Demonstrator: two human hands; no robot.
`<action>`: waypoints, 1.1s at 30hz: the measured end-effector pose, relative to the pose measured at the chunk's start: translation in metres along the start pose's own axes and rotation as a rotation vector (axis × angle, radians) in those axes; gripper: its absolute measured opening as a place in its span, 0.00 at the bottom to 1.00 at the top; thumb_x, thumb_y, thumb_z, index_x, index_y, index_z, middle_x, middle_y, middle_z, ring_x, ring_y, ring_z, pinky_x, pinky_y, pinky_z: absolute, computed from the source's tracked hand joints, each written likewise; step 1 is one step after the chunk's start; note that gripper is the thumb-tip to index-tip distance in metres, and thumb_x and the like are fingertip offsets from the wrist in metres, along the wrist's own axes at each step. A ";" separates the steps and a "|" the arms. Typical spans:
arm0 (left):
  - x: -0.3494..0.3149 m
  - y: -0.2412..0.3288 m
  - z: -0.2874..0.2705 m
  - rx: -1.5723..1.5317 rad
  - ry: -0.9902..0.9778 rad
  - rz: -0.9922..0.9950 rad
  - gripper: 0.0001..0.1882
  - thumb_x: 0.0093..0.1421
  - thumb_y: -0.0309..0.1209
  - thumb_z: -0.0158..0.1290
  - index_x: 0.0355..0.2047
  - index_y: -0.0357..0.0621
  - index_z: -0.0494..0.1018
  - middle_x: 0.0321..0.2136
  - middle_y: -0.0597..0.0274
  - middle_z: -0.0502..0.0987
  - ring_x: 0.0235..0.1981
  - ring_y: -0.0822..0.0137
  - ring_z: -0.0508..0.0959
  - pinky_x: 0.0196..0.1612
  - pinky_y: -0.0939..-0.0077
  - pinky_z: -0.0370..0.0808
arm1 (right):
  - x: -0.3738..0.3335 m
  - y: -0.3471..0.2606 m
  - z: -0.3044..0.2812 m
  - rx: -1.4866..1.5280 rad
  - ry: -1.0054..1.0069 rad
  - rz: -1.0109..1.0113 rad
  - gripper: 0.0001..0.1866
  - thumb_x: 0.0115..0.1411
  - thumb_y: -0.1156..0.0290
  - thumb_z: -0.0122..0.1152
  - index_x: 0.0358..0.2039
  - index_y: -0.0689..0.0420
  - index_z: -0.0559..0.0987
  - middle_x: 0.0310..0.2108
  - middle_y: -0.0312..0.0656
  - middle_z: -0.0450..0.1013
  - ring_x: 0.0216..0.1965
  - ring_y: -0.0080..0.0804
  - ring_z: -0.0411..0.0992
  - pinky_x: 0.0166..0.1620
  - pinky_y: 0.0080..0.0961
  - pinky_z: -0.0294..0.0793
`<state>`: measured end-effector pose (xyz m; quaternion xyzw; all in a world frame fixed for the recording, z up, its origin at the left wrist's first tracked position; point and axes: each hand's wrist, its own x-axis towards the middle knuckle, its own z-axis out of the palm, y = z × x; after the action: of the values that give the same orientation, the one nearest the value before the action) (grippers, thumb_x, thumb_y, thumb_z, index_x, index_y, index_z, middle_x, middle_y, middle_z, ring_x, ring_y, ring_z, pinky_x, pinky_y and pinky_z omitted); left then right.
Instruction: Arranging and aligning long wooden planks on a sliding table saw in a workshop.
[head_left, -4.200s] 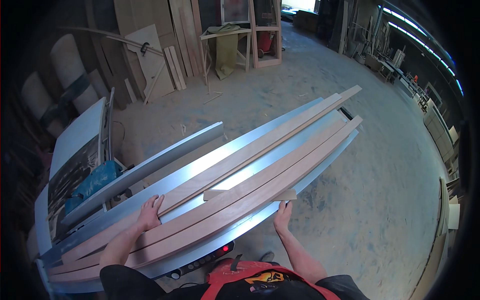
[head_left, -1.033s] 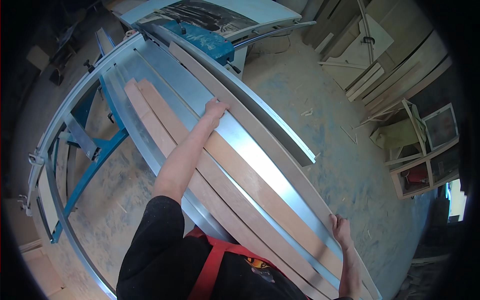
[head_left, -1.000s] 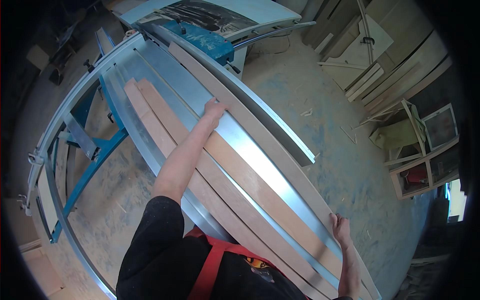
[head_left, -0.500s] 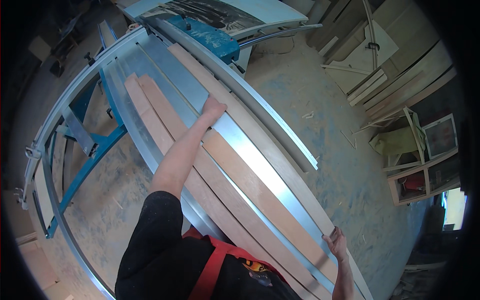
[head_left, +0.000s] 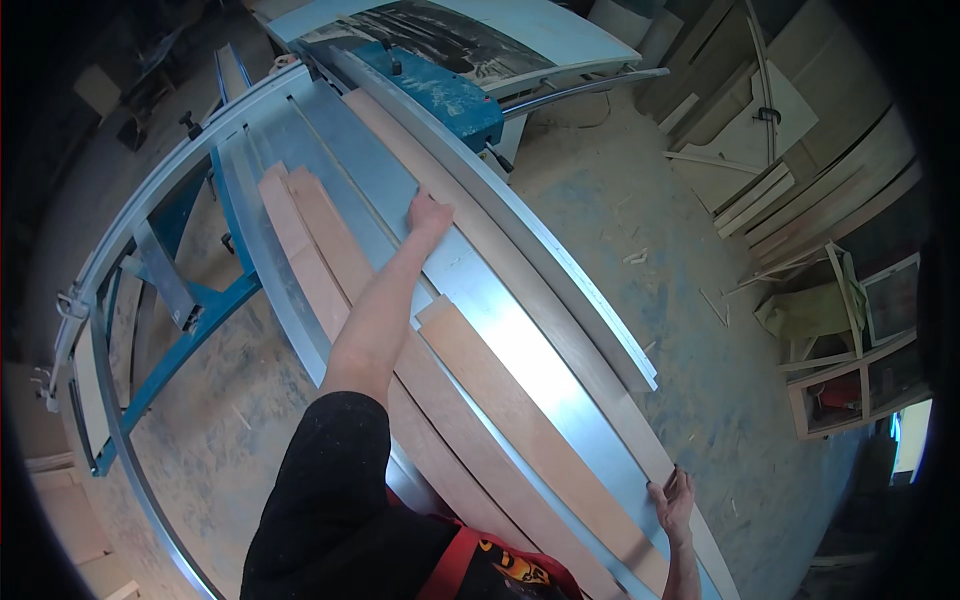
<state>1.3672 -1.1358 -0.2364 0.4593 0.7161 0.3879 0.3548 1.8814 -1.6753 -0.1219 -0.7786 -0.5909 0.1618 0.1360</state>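
A long, pale wooden board [head_left: 560, 310] lies flat along the metal fence of a machine table. My left hand [head_left: 430, 215] is closed at the board's near edge, its fingers curled and partly hidden. Farther down the same board, at the lower right, my right hand [head_left: 676, 503] grips it across its width, with the thumb at the near edge and fingers over the far one. A shorter, orange-toned board [head_left: 520, 410] rests on the bare metal table [head_left: 470, 280], nearer to me. Two more long strips, including a pinkish board [head_left: 440, 400], lie beside it, partly under my left arm.
A metal fence [head_left: 560, 250] runs beside the long board. Beyond it stands a blue machine housing [head_left: 440, 95] with a bar. The blue frame [head_left: 215, 310] and curved rail are at left. Sheets and planks [head_left: 820, 190] lean at the right, near wooden frames [head_left: 850, 390]. Offcuts litter the floor.
The long board now sits closer against the fence, both hands still on it. The view has shifted slightly, and the orange-toned board's end shows more clearly beside my left forearm.
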 end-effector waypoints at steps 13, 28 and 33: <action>0.072 -0.012 -0.038 -0.026 0.086 -0.056 0.22 0.50 0.29 0.57 0.48 0.44 0.74 0.46 0.47 0.81 0.50 0.47 0.79 0.54 0.59 0.76 | 0.044 -0.058 0.037 0.036 0.057 0.065 0.41 0.51 0.53 0.75 0.55 0.72 0.72 0.35 0.48 0.68 0.39 0.44 0.66 0.46 0.38 0.67; 0.075 -0.021 -0.041 0.097 0.083 -0.004 0.24 0.52 0.28 0.55 0.51 0.40 0.71 0.46 0.42 0.80 0.50 0.45 0.79 0.54 0.59 0.77 | 0.030 -0.083 0.058 0.040 0.041 0.061 0.40 0.55 0.56 0.72 0.56 0.77 0.70 0.46 0.57 0.70 0.49 0.47 0.69 0.54 0.37 0.68; 0.096 -0.028 -0.049 0.090 0.067 0.003 0.24 0.52 0.28 0.56 0.51 0.39 0.70 0.46 0.42 0.79 0.50 0.45 0.79 0.53 0.59 0.77 | 0.042 -0.101 0.066 -0.024 -0.005 0.046 0.36 0.55 0.62 0.72 0.56 0.74 0.71 0.52 0.58 0.70 0.53 0.50 0.69 0.56 0.39 0.68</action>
<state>1.2832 -1.0653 -0.2540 0.4625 0.7437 0.3708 0.3089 1.7757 -1.6068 -0.1454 -0.7932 -0.5750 0.1599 0.1215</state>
